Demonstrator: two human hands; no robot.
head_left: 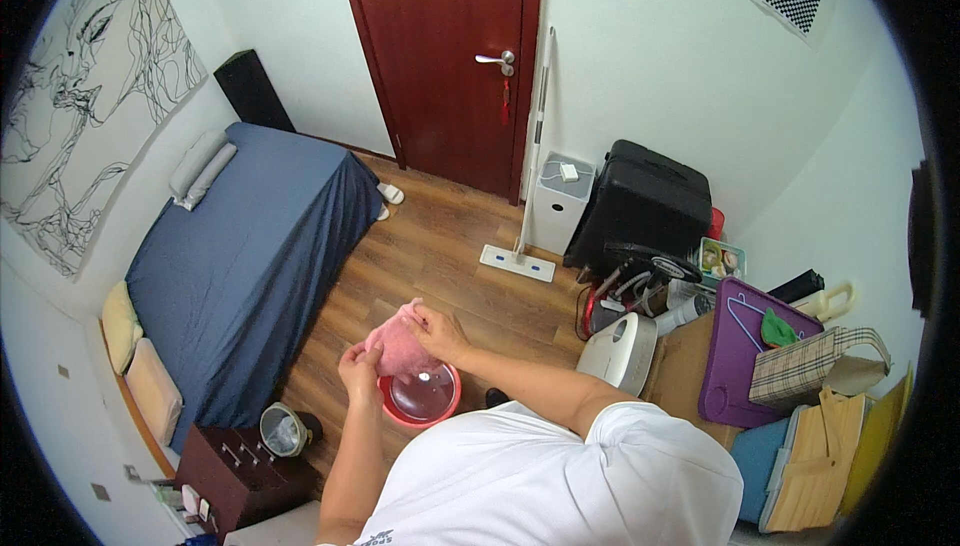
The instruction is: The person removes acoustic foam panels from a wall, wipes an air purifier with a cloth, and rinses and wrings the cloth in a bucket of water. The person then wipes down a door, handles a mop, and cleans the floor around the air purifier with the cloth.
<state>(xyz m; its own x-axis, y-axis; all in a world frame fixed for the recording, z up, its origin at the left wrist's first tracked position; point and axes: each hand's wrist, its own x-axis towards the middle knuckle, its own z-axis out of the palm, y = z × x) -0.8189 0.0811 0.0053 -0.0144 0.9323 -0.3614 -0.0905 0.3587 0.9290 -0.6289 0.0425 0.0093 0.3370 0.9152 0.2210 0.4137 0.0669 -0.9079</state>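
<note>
Both hands hold a pink cloth [403,345] in front of the body, above the floor. My left hand [360,366] grips its lower left edge between thumb and fingers. At the cloth's upper right edge, my right hand [441,334] pinches it near a raised corner. Just below the cloth is a red plastic basin [457,396] with what looks like water inside, its upper left part hidden by the cloth and left hand.
A bed with a dark blue sheet [247,223] lies at the left, a trash bin [283,430] near its foot. A white flat mop [517,262] leans beside the door [450,58]. Rightward are a black suitcase [649,201], a white appliance [619,351] and a purple plastic board [724,366].
</note>
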